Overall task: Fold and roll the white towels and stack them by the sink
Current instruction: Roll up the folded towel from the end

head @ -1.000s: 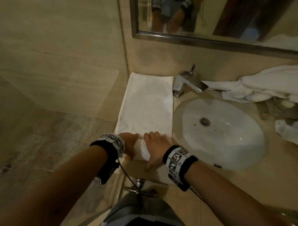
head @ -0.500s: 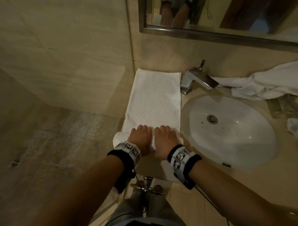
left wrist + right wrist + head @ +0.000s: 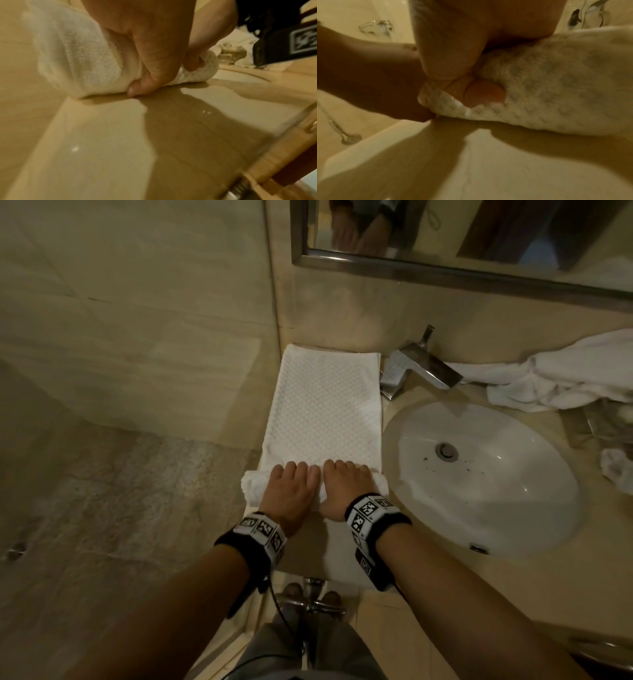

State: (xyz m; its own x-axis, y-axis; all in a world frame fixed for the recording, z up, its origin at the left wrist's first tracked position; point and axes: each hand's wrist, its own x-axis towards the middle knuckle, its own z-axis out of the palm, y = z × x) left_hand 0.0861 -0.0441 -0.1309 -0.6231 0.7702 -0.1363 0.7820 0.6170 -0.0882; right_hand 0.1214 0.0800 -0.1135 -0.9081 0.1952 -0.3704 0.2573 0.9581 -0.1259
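Observation:
A white waffle towel (image 3: 325, 409) lies folded in a long strip on the counter left of the sink (image 3: 479, 470), its near end wound into a roll (image 3: 251, 487). Both hands sit side by side on that roll. My left hand (image 3: 291, 491) curls over it, thumb tucked under the roll (image 3: 82, 56) at the counter. My right hand (image 3: 346, 487) curls over the right part, thumb pressed into the cloth (image 3: 556, 83). The strip's far end reaches the wall.
A chrome faucet (image 3: 418, 368) stands behind the basin. A heap of loose white towels (image 3: 561, 374) lies at the back right, with another white cloth (image 3: 616, 467) at the right edge. A mirror (image 3: 479, 237) hangs above. The counter ends at the left over the tiled floor (image 3: 120, 491).
Both hands have pushed the roll away from me along the strip, so the roll is thicker and more bare counter shows in front of it.

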